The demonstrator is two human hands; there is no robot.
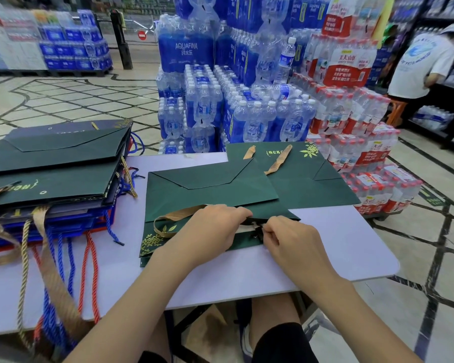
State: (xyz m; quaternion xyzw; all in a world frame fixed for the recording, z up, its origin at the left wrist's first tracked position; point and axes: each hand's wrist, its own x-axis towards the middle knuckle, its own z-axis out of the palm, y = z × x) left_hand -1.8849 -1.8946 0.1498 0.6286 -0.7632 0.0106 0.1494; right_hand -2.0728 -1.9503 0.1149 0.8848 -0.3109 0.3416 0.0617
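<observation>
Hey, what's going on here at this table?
A person is working on a flat dark green paper gift bag lying on the white table. The left hand and right hand meet at its near fold, each pinching a small black piece there. A second green bag lies behind it; a stack of flat bags sits to the left.
</observation>
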